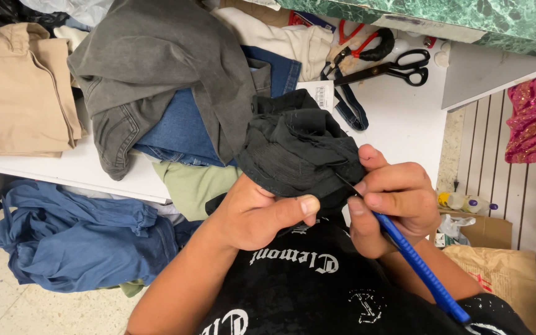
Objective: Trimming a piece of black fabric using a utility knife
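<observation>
Left hand (pixel 255 214) fingers clamp bunched black garment (pixel 299 149) at frame centre; right hand (pixel 395 198) pinches blue-handled seam ripper (pixel 417 263), tip pointing up-left into fabric.

A: Where does the camera sit?
B: On the person's head, one view only, looking steeply down over the chest.
A: How close?
B: Very near the hands; the white counter (pixel 404 124) lies just beyond, with floor at both sides.

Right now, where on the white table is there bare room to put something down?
Bare white table lies below the black scissors, right of the black garment. A narrow strip runs under the beige trousers. The rest is crowded with clothes.
</observation>
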